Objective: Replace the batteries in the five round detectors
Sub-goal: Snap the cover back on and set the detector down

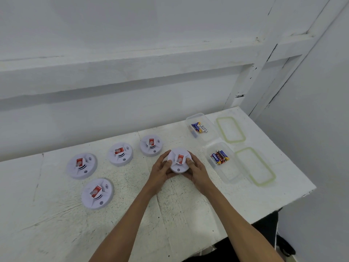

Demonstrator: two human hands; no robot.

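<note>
Gripping white round detector (179, 161) by its sides: left hand (160, 172) and right hand (197, 172) curled round rim, mid-tabletop (170, 214). Red label on top, writing too small to read. Four other detectors (97, 193) lay left, apart. Two open battery boxes (230, 176) stood right, near tabletop edge.

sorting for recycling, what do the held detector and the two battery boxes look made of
Held detector: seemingly matte white moulded plastic, smooth shell with moulded slots. Far box and near box: clear glossy plastic, probably; batteries show through their walls.
</note>
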